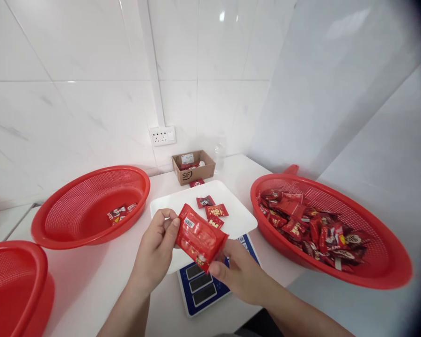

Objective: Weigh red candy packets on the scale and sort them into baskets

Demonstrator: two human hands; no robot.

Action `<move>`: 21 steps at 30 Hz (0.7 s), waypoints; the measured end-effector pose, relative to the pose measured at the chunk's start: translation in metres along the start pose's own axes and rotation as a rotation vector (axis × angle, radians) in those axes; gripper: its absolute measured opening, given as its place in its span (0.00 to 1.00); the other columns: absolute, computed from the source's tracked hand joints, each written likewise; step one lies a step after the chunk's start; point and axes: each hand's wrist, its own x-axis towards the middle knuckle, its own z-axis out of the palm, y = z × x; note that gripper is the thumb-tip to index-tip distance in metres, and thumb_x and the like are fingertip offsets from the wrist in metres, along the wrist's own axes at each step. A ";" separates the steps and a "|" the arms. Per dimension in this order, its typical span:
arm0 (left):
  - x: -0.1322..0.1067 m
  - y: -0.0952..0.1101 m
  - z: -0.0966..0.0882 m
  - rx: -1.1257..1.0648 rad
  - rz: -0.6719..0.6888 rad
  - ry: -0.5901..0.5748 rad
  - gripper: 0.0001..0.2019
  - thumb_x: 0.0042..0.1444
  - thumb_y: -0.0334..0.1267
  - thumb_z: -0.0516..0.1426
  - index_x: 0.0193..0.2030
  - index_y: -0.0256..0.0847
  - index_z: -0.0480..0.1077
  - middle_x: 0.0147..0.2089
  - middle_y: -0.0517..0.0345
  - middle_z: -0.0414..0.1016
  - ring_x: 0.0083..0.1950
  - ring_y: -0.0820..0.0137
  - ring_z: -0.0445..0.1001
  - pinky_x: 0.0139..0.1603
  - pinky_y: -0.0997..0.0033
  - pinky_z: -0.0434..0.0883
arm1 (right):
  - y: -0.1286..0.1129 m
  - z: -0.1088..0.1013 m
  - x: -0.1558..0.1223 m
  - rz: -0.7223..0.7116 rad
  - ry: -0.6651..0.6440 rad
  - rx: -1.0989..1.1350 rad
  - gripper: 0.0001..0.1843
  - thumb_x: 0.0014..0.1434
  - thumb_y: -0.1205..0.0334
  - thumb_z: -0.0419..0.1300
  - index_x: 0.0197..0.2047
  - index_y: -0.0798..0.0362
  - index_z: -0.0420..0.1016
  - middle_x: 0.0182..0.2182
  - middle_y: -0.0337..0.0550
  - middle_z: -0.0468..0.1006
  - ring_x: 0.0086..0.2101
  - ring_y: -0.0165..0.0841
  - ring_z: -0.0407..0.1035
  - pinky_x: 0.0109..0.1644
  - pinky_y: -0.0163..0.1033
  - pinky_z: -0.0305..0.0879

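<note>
Both my hands hold one red foil packet (199, 238) above the near edge of a white tray (238, 213). My left hand (156, 248) pinches its upper left end; my right hand (236, 271) grips its lower right end from beneath. The tray rests on a blue scale (203, 285) and carries three small red sweets (212, 213). A red basket (337, 234) on the right holds several red wrapped sweets. Another red basket (91, 206) on the left has a few sweets (121, 213) inside.
A third red basket (14, 281) sits at the lower left corner. A small open cardboard box (192, 167) stands at the back by the tiled wall, under a wall socket (162, 135), with a clear bottle (219, 154) beside it. The counter is white.
</note>
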 end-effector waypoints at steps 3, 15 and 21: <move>-0.003 0.002 0.002 -0.011 0.024 -0.007 0.12 0.59 0.48 0.52 0.35 0.43 0.58 0.24 0.69 0.64 0.23 0.78 0.63 0.24 0.80 0.68 | -0.002 0.002 0.002 0.051 0.009 -0.038 0.19 0.59 0.45 0.53 0.33 0.53 0.69 0.25 0.37 0.67 0.27 0.28 0.58 0.32 0.34 0.57; -0.003 0.006 -0.003 -0.297 -0.112 -0.081 0.14 0.56 0.49 0.56 0.39 0.44 0.59 0.19 0.71 0.61 0.14 0.82 0.56 0.11 0.88 0.56 | -0.020 0.000 -0.007 0.107 -0.205 0.178 0.25 0.60 0.43 0.49 0.31 0.56 0.72 0.25 0.41 0.71 0.25 0.26 0.63 0.29 0.32 0.60; -0.006 0.009 -0.004 -0.276 -0.037 -0.037 0.13 0.55 0.48 0.57 0.39 0.44 0.59 0.19 0.72 0.61 0.15 0.82 0.55 0.12 0.87 0.57 | -0.020 0.001 -0.007 0.046 -0.140 0.156 0.31 0.52 0.33 0.52 0.23 0.56 0.69 0.20 0.38 0.66 0.22 0.26 0.60 0.26 0.33 0.56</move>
